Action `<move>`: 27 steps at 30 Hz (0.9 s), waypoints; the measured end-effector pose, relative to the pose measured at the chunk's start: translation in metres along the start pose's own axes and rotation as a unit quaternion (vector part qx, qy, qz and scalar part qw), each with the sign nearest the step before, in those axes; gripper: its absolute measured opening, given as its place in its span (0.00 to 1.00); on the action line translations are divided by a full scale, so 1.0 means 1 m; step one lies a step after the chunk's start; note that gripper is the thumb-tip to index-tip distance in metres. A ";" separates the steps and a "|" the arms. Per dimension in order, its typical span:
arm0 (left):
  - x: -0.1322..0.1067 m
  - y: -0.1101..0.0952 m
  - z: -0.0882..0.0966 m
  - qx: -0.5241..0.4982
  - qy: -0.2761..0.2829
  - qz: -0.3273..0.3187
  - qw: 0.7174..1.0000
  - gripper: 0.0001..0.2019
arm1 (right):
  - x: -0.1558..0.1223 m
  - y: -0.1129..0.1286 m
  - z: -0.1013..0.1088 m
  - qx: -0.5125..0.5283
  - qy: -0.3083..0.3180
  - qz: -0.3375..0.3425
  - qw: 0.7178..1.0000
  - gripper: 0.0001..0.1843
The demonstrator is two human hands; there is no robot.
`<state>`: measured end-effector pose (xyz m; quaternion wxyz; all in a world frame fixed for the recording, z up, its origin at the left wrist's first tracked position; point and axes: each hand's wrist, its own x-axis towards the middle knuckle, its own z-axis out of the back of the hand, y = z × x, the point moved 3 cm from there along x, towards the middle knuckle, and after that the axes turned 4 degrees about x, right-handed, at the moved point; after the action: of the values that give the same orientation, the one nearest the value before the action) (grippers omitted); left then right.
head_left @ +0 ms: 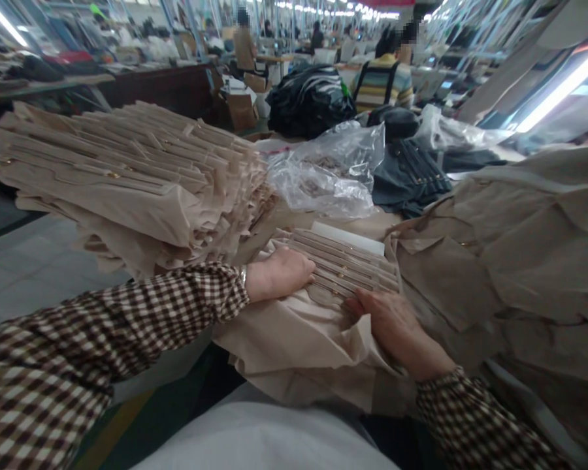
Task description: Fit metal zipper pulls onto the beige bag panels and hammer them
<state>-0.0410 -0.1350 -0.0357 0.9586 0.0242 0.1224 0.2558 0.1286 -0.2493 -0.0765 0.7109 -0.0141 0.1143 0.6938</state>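
Observation:
In front of me lies a small stack of beige garment pieces [298,326], their zippers [343,267] in close parallel rows with small gold-coloured pulls. My left hand [287,273] is closed at the left end of the zipper rows, fingers curled over the cloth edge. At the right end, my right hand [389,320] is closed on the front garment piece, where the cloth bunches up beside the thumb. Some fingertips of both hands are hidden in the folds. A flat white strip [347,238] sits just behind the rows.
A tall pile of beige garment pieces [142,176] stands at left. More beige cloth [514,254] is heaped at right. Behind are clear plastic bags [333,170], dark garments [409,176] and a black bundle [308,101]. A person in a striped top [382,78] sits further back.

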 end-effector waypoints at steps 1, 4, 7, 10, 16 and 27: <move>-0.002 -0.004 0.003 0.011 -0.024 -0.007 1.000 0.11 | 0.001 0.001 0.000 -0.008 0.003 -0.001 1.000 0.15; -0.010 -0.023 0.011 0.014 -0.107 -0.093 0.990 0.06 | 0.002 0.003 0.001 -0.030 0.004 -0.004 1.000 0.15; -0.021 -0.043 0.003 -0.068 -0.092 -0.178 0.977 0.11 | 0.002 0.005 0.000 -0.037 -0.005 -0.008 0.999 0.15; -0.034 -0.051 -0.021 -0.095 -0.061 -0.174 0.978 0.34 | -0.002 0.007 -0.003 -0.031 -0.038 -0.008 0.999 0.14; -0.049 -0.051 -0.065 -0.083 -0.005 -0.155 0.985 0.54 | -0.020 0.015 -0.015 -0.016 -0.184 0.032 0.982 0.14; -0.050 -0.052 -0.074 -0.075 0.006 -0.129 0.989 0.53 | -0.027 -0.149 0.051 -0.068 -0.246 -0.186 0.949 0.23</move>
<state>-0.0759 -0.2064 -0.1021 0.9819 -0.0656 0.1108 0.1386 0.2827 -0.2721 -0.0426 0.8310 0.0878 -0.1167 0.5368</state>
